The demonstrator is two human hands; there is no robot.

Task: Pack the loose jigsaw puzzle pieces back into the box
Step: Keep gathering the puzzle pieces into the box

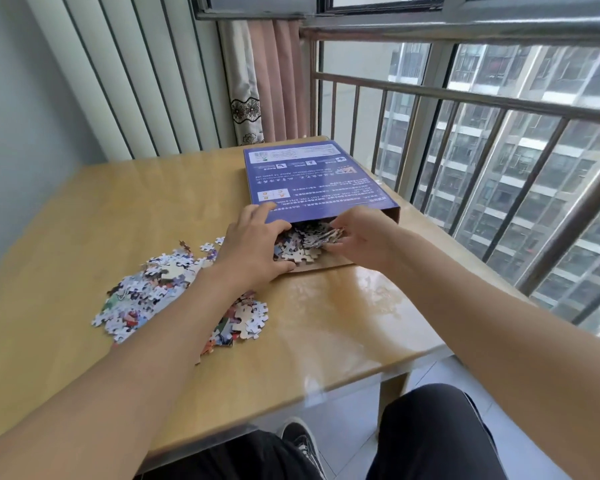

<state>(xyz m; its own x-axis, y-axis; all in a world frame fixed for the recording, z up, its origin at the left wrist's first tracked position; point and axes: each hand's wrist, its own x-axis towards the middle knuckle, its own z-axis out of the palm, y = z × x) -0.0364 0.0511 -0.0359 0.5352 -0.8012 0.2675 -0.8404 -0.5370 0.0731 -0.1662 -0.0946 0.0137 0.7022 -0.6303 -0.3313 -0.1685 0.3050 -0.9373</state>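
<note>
Handful of puzzle pieces (pixel 303 242) cupped at open mouth of purple box (pixel 312 178) by left hand (pixel 253 244) and right hand (pixel 362 237), fingers curled round them; loose pile (pixel 146 292) left on wooden table (pixel 84 220) beside box

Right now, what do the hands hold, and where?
Both hands, left and right, cup a heap of puzzle pieces from its two sides at the box mouth.

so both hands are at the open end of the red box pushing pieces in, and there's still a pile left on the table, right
Not quite: the box is blue-purple, not red, as the head view shows. The rest holds: left hand and right hand are at its open end among pieces, and a pile remains on the table.
</note>
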